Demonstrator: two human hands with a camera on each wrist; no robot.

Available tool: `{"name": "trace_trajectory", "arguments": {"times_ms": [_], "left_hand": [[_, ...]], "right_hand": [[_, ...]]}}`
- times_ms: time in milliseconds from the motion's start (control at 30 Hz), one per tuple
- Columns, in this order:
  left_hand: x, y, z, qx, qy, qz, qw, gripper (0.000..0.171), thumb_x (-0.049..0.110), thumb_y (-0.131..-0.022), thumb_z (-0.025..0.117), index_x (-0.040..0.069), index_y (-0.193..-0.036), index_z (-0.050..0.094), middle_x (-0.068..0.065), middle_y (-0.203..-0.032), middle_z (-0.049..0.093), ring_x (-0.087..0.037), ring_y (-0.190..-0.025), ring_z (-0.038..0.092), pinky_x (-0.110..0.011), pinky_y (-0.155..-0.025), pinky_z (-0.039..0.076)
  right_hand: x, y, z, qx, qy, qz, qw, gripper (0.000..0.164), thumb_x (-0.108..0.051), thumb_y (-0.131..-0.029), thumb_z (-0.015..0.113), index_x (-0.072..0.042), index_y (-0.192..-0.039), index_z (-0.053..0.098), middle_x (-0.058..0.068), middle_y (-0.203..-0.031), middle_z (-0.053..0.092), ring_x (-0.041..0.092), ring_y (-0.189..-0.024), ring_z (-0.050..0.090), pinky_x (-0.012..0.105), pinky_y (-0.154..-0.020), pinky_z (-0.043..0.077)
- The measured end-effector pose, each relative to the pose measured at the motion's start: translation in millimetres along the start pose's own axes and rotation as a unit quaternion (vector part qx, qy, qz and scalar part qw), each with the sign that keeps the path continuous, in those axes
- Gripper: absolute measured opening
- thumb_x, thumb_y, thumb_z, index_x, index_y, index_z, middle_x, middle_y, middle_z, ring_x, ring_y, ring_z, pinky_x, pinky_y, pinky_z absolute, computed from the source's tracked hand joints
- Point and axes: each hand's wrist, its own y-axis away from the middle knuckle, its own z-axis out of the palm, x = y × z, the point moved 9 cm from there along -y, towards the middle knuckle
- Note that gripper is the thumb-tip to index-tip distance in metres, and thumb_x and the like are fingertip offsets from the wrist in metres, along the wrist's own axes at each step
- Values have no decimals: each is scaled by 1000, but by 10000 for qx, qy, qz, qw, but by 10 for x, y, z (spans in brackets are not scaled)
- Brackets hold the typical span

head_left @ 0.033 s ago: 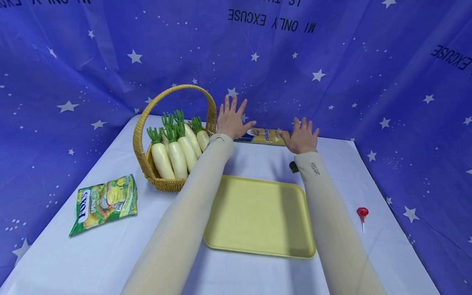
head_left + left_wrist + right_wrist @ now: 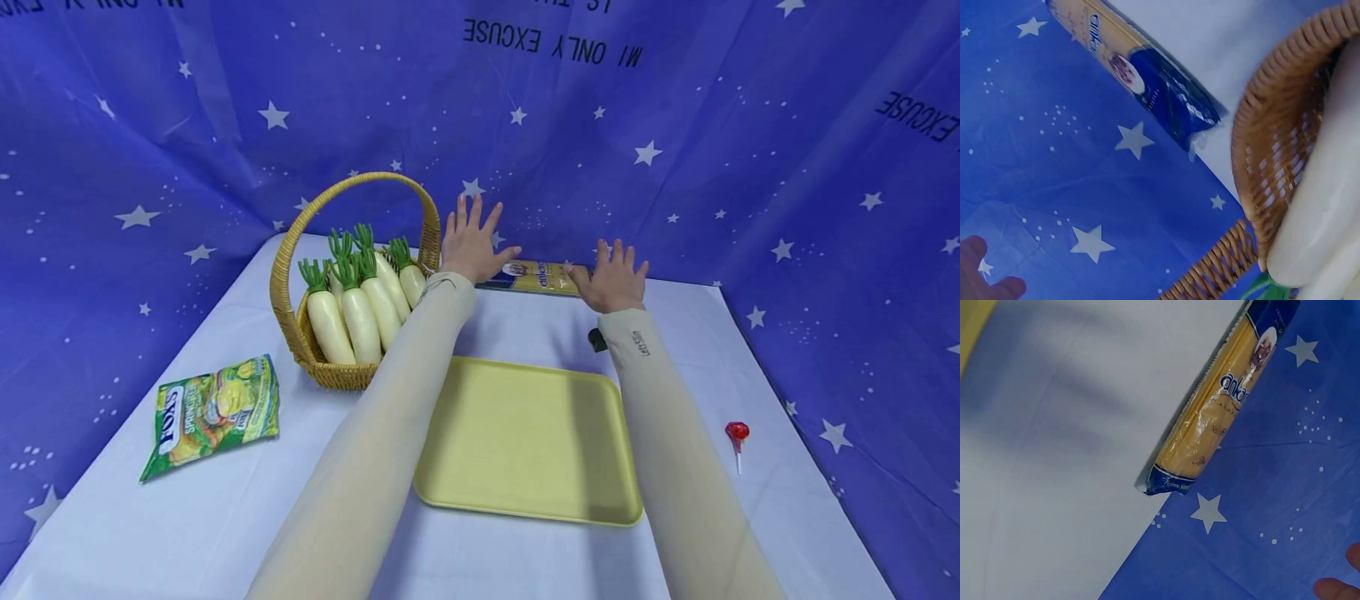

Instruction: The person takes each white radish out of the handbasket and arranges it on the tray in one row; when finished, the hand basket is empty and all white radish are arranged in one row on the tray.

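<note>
Both hands are raised with fingers spread, holding nothing. The left hand is near the right side of a wicker basket with a tall handle, filled with several white radishes with green tops. Behind the hands, along the table's back edge, lies a spaghetti packet, partly covered by both hands in the head view. Nearest to that packet's right end is the right hand. In the right wrist view the packet shows whole except its upper end; only two fingertips appear there.
A yellow tray lies between the forearms. On the left is a green FOX'S packet; on the right, a red lollipop. A small dark green object is partly hidden by the right sleeve. Blue starry cloth hangs behind.
</note>
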Motion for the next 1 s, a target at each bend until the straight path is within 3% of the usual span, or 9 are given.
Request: {"name": "trace_trajectory", "arguments": {"times_ms": [300,433,500,600,767,900,1000], "left_hand": [[119,106,33,107,799,279,9964,77,62,-87,36,27,-146,1,-11,-153,-5,-31,-139,-13,-43,-114,3],[165,307,72,386,1126,482,9917,76,56,-88,41,23,-146,6,-17,-152,6,-36,-140,-1,-47,-112,13],[166,456,71,529,1504,504,9859,77,53,-88,45,20,-146,7,-19,-150,10,-37,-139,6,-49,-110,18],[76,738,42,727,2266,404,9704,79,51,-88,47,17,-146,5,-19,-147,15,-35,-136,14,-48,-108,22],[-255,1246,69,1130,3375,-40,9345,79,48,-88,50,18,-146,6,-17,-145,17,-31,-133,19,-49,-105,24],[-604,1637,227,1599,3707,-691,9123,80,45,-86,55,18,-145,9,-17,-142,19,-32,-130,20,-50,-103,26],[-878,1927,338,2226,3627,-1290,8957,81,43,-82,62,13,-143,17,-19,-133,24,-34,-123,24,-49,-97,29]], "right_hand": [[-4,1,18,25,-146,-59,9999,83,-65,-88,25,-7,-146,8,24,-150,4,42,-137,4,62,-106,6],[-86,10,83,219,-462,-276,9983,77,-57,-90,33,-7,-145,13,27,-147,15,42,-135,15,60,-106,14],[-159,33,108,378,-668,-445,9961,73,-51,-90,39,-6,-144,17,28,-143,23,43,-131,24,59,-103,21],[-336,85,140,588,-1056,-777,9896,68,-42,-89,47,-7,-142,24,27,-137,32,41,-124,35,57,-98,30],[-668,211,197,641,-1578,-1392,9755,63,-36,-88,51,-8,-140,28,25,-133,38,38,-116,43,53,-93,36],[-906,330,310,477,-1888,-1785,9645,62,-38,-89,51,-12,-140,28,21,-134,38,35,-116,45,49,-95,37],[-1078,428,419,373,-2168,-2027,9542,62,-38,-89,52,-13,-140,28,19,-133,39,32,-118,44,47,-98,36]]}}
